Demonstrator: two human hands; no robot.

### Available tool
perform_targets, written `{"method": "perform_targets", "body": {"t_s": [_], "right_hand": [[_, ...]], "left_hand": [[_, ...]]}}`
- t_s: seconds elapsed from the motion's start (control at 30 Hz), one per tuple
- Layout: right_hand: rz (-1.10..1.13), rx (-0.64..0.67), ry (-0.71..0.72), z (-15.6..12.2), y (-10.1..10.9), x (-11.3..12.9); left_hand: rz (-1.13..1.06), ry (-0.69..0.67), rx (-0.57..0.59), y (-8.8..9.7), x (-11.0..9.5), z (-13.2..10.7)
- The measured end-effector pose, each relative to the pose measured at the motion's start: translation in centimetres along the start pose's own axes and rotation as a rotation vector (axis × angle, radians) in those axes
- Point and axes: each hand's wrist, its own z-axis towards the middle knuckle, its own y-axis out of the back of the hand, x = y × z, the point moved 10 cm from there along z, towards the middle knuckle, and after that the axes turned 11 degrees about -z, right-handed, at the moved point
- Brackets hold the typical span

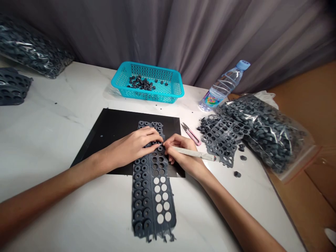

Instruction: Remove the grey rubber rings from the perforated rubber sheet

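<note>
A dark grey moulded rubber sheet [151, 196] lies lengthwise in front of me, its far half on a black mat [118, 120]. Rings fill its left columns; many holes in its right columns are bare. My left hand [133, 143] rests over the sheet, thumb and fingers closing on it near a ring. In my right hand [183, 150] is a pen-like tool with a whitish handle [195, 153], gripped like a pencil. Its tip points at the ring beside my left fingertips; the exact contact is hidden. Pink-handled thread snips [191, 134] lie just beyond my right hand.
A turquoise basket [149, 97] holding small dark rubber pieces stands at the back. To the right are a water bottle [223, 85], punched sheets [223, 134], loose pieces [237, 174] and a full plastic bag [270, 133]. Another bag [31, 49] and sheet [13, 87] lie far left.
</note>
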Motion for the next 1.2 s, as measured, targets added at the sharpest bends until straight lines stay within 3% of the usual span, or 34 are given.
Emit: {"method": "perform_targets", "body": {"t_s": [0.23, 0.47, 0.57, 0.73, 1.0, 1.2], "right_hand": [[-0.056, -0.035, 0.002, -0.2, -0.1, 0.3], [-0.123, -0.056, 0.018, -0.5, 0.0, 0.8], [-0.127, -0.053, 0.016, -0.5, -0.1, 0.7], [-0.162, -0.083, 0.027, -0.5, 0.0, 0.7], [0.072, -0.245, 0.008, -0.4, 2.7, 0.8], [0.025, -0.152, -0.008, 0.2, 1.7, 0.3]], "left_hand": [[0.137, -0.069, 0.120, -0.7, -1.3, 0.4], [0.153, -0.109, 0.075, -0.9, -1.2, 0.4], [-0.013, -0.051, -0.032, -0.4, -0.4, 0.4], [-0.438, 0.204, -0.319, 1.3, 3.2, -0.1], [-0.336, 0.126, -0.186, 0.4, 2.6, 0.0], [-0.239, 0.096, -0.165, 0.2, 1.9, -0.2]]}}
